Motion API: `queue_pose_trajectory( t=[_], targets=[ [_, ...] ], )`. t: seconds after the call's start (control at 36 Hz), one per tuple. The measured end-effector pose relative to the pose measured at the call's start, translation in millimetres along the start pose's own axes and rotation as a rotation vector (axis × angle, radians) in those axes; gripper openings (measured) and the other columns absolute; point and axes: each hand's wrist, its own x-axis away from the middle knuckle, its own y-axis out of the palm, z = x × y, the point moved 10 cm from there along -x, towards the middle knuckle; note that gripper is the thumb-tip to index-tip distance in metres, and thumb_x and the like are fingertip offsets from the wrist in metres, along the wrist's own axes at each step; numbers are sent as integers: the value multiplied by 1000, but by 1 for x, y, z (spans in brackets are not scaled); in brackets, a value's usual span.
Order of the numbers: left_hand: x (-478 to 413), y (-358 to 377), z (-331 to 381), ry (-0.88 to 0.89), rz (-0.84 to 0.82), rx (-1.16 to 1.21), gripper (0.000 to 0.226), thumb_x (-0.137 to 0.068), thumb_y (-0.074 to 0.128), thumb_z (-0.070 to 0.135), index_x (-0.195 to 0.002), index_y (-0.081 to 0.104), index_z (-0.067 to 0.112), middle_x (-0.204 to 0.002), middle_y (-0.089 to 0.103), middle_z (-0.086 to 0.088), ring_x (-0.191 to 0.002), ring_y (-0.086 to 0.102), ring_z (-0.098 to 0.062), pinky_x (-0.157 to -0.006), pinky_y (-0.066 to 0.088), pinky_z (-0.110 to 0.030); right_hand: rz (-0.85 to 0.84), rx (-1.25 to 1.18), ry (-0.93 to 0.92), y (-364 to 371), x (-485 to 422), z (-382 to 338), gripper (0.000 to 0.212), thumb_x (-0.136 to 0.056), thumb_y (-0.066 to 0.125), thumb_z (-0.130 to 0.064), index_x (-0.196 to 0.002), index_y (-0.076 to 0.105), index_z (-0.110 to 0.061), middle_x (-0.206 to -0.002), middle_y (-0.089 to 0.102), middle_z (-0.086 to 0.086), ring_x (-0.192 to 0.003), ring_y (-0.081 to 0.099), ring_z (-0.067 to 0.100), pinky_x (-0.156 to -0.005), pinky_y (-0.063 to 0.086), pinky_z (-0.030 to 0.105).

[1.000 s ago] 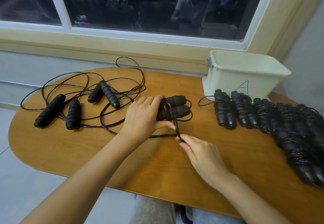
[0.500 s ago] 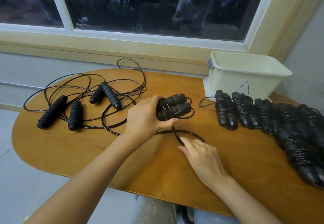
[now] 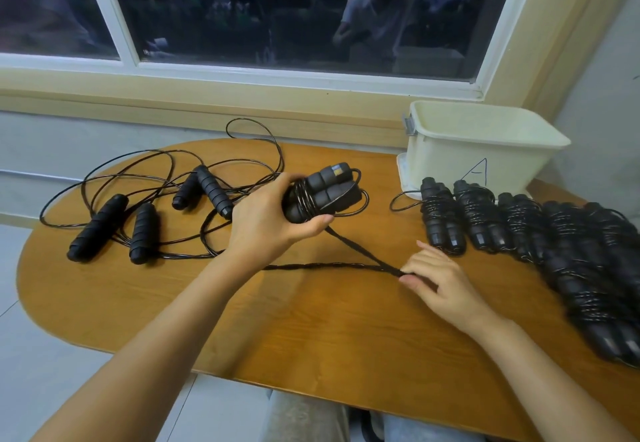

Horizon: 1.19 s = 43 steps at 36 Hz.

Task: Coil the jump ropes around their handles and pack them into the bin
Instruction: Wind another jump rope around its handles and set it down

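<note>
I have the left hand [image 3: 273, 223] wrapped around the paired handles [image 3: 322, 195] of the rope in work, thumb underneath, holding them, as far as I can tell, just off the table [image 3: 311, 330]. The right hand [image 3: 446, 282] pinches the doubled, twisted rope [image 3: 360, 251] between thumb and fingertips, low and to the right, near the table top. From that pinch one strand runs taut up to the handles and the other trails left under my forearm. The handles' long axis runs from near-left to far-right, with the cap ends aimed toward the bin [image 3: 485, 150]. Only a few turns sit on them, so I judge this coil barely begun. A row of finished bundles [image 3: 519, 233] lies beside the bin, none visibly packed; I can't see its bottom. Two loose ropes [image 3: 145, 199] lie tangled at the left, still to coil.
</note>
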Motion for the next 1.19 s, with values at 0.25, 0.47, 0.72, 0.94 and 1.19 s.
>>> queue_pose_trajectory(
  t=[0.25,0.47,0.72,0.94,1.19],
  targets=[
    [7,-4,2,128,-51,175,69,-71,65,66,-126,58,26,-106,63,19,-100,60,3,-86,46,-14,-235,-632,370,5,-22,32,48,-81,57,-70,-58,59,-27,-44,44,-4,-47,50,15,-93,52,27],
    [29,13,58,569,-150,-101,76,-74,68,72,-126,60,17,-102,68,5,-91,63,-15,-77,52,-38,-331,-608,617,7,-65,40,39,-90,58,-45,-65,53,-16,-45,31,-7,-41,31,10,-65,46,23],
    [53,54,79,796,-203,-616,82,-68,70,73,-116,66,7,-91,70,-2,-77,64,-19,-64,50,-30,-291,-486,520,-17,-108,-7,31,-94,63,-36,-72,65,-13,-48,43,-11,-46,44,-1,-66,44,20],
    [27,52,52,449,-184,-737,77,-67,57,75,-103,68,7,-80,69,-5,-71,64,-24,-58,49,-34,-160,-111,326,-25,-86,-73,24,-95,62,-36,-72,67,-29,-58,60,-20,-60,56,-6,-66,48,23],
    [8,19,23,149,-134,-599,91,-70,34,87,-112,64,11,-82,67,-3,-76,65,-25,-56,48,-35,3,-351,325,-6,-43,-79,34,-100,55,-20,-70,71,-23,-58,61,-22,-69,64,0,-75,49,22]
  ],
)
